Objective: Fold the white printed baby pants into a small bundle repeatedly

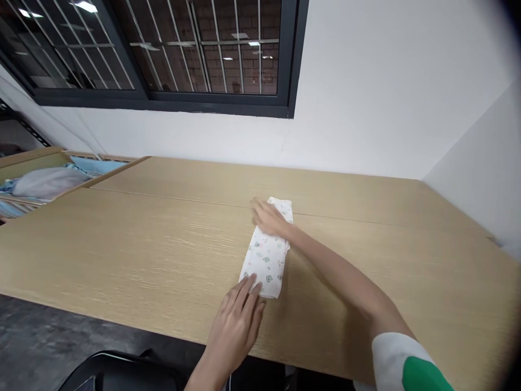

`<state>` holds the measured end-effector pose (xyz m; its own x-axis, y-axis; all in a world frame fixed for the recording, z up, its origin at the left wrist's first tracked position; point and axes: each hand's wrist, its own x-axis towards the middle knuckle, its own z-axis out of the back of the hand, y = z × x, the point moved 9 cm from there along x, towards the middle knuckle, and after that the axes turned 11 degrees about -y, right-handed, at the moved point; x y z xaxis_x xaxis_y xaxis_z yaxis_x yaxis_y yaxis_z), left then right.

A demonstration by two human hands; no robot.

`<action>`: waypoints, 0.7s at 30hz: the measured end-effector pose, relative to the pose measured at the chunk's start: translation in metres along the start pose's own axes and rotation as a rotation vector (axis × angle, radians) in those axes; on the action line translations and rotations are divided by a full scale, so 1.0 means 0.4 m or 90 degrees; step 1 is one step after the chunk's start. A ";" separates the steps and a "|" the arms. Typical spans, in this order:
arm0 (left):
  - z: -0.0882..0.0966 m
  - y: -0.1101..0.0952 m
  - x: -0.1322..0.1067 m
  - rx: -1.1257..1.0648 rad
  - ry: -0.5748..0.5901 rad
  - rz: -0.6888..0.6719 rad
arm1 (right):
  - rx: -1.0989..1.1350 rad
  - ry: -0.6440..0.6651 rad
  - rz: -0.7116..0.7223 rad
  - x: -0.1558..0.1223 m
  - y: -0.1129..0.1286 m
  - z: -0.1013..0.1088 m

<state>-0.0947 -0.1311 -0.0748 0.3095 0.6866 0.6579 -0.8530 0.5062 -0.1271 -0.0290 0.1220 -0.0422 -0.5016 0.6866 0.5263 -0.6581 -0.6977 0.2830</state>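
On the table lies a folded white cloth (266, 258) with small printed figures, a long narrow strip running away from me. It may be a garment, but its kind does not show for sure. My left hand (236, 320) rests at its near end, fingers stretched out and fingertips on the fabric. Across the far part of the cloth reaches my right hand (268, 218), a little blurred, with its palm over the fabric and its fingers extended past the left edge. The fabric beneath the right hand is hidden.
The light wooden table (142, 244) has a seam along its length. At the far left stands a wooden-sided crib (118, 172) holding bluish bedding and a pale bundle (51, 182). Behind are a white wall (358, 98) and a barred window (203, 103). A black chair (122, 374) stands in front.
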 end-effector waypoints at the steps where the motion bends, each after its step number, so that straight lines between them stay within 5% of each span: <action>1: -0.004 -0.008 0.000 -0.011 0.009 -0.007 | 0.035 0.031 0.060 -0.039 0.067 0.000; 4: -0.020 -0.012 -0.002 -0.022 0.044 -0.011 | 0.110 0.090 0.217 -0.185 0.244 0.024; 6: -0.026 0.002 -0.004 -0.028 0.069 0.002 | 0.121 0.091 0.235 -0.276 0.310 0.058; 11: 0.014 0.005 -0.017 -0.101 0.095 -0.047 | 0.102 0.085 0.066 -0.463 0.328 0.129; 16: 0.090 -0.058 -0.062 -0.226 0.138 -0.136 | 0.025 0.057 0.181 -0.636 0.401 0.145; 19: 0.140 -0.074 -0.079 -0.256 0.079 -0.134 | 0.047 0.038 0.196 -0.666 0.433 0.177; 21: 0.177 -0.058 -0.072 -0.285 -0.029 -0.089 | 0.099 0.064 0.133 -0.632 0.421 0.217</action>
<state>-0.1135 -0.1996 -0.0384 0.3811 0.5768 0.7226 -0.5363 0.7745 -0.3354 0.0358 -0.1870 -0.0579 -0.6754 0.5357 0.5068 -0.4440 -0.8441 0.3005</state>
